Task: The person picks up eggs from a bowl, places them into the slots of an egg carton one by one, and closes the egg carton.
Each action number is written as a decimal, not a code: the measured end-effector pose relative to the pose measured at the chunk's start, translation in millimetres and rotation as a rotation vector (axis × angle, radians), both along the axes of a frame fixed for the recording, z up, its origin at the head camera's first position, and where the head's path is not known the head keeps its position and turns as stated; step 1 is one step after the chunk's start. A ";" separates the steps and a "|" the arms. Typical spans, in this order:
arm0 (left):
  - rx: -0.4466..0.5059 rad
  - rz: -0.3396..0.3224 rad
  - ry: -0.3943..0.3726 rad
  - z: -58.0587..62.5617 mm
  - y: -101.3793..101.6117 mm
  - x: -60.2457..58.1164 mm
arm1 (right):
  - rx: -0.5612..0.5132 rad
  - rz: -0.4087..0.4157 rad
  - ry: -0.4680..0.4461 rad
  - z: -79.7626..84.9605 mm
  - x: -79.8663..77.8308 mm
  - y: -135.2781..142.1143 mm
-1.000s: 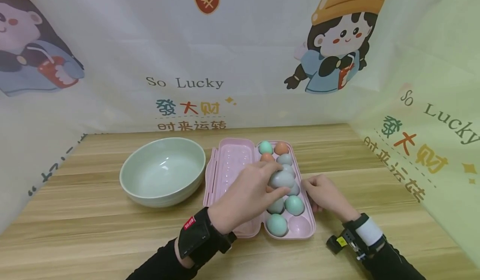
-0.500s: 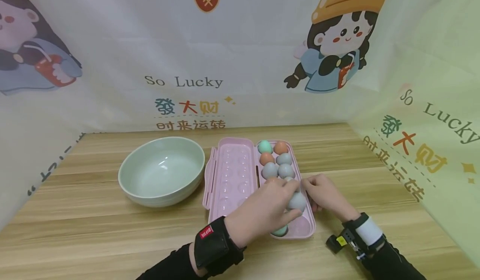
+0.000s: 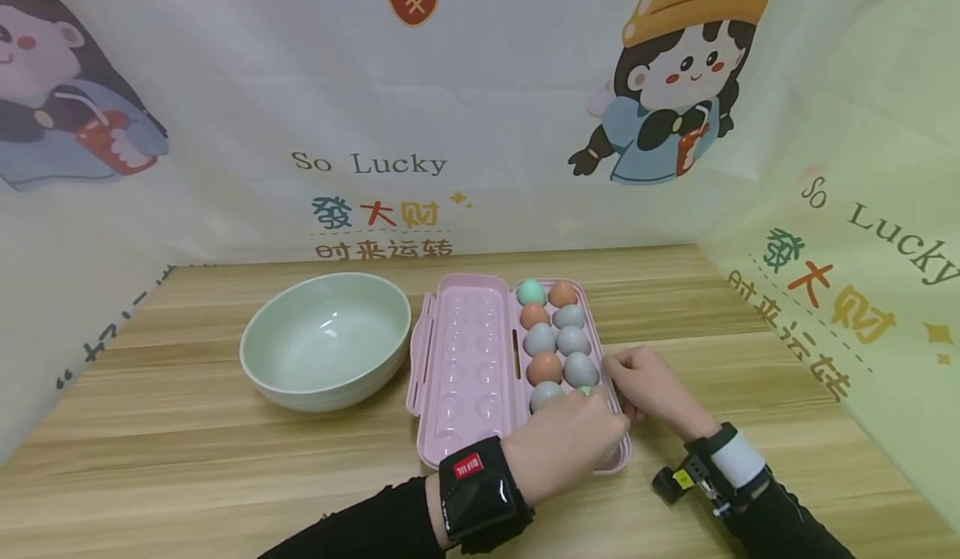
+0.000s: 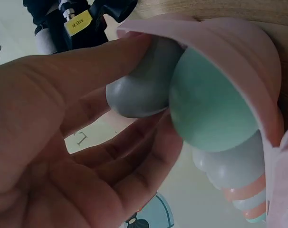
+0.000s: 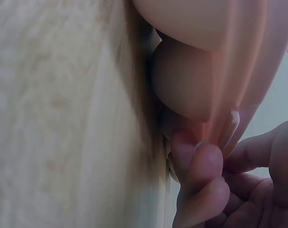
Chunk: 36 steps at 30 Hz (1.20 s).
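Note:
My left hand (image 3: 566,442) is over the near end of a pink egg carton (image 3: 468,351), hiding the cups below it. In the left wrist view its thumb and fingers hold a grey egg (image 4: 144,85) low in the corner cup, beside a green egg (image 4: 213,102). Along the carton's right side, my right hand (image 3: 654,386) grips the edge; the right wrist view has its curled fingers (image 5: 208,164) against the rim. Farther up the carton, grey eggs (image 3: 573,341), orange eggs (image 3: 544,368) and a green egg at the far end fill two rows.
A pale green bowl (image 3: 326,342) stands left of the carton, close to its opened lid. Both stand on a wood-grain table (image 3: 150,426). A printed cloth (image 3: 510,109) rises behind and at the sides. Each wrist wears a strapped-on black device.
The left hand has carried the grey egg from above the carton's middle toward me, down into the near right corner. The right hand has stayed at the carton's edge.

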<state>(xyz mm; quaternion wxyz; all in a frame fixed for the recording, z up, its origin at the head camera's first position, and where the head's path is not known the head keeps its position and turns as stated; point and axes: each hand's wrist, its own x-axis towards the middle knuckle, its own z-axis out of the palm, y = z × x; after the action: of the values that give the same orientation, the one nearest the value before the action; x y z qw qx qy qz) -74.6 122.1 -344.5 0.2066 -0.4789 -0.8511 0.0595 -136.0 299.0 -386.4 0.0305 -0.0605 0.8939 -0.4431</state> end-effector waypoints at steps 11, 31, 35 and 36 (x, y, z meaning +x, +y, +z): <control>-0.083 0.020 0.069 -5.2 0.3 2.0 | -0.023 0.022 -0.016 -3.3 0.6 -3.4; 0.696 0.496 -0.468 12.3 -128.9 -13.0 | -0.008 0.035 -0.020 -0.5 0.8 -1.7; 0.726 0.577 -0.483 3.7 -139.0 -8.7 | -0.006 0.030 -0.022 -0.6 1.0 -0.9; 0.721 0.594 -0.485 2.5 -140.2 -7.8 | -0.006 0.028 -0.023 -1.0 1.0 -1.0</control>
<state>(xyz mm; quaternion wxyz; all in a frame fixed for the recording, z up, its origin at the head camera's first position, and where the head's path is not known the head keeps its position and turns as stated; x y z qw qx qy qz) -82.4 -18.1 -342.0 0.1296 -0.1154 -0.9400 -0.2938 -135.0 298.0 -387.4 0.0468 -0.0681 0.8912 -0.4460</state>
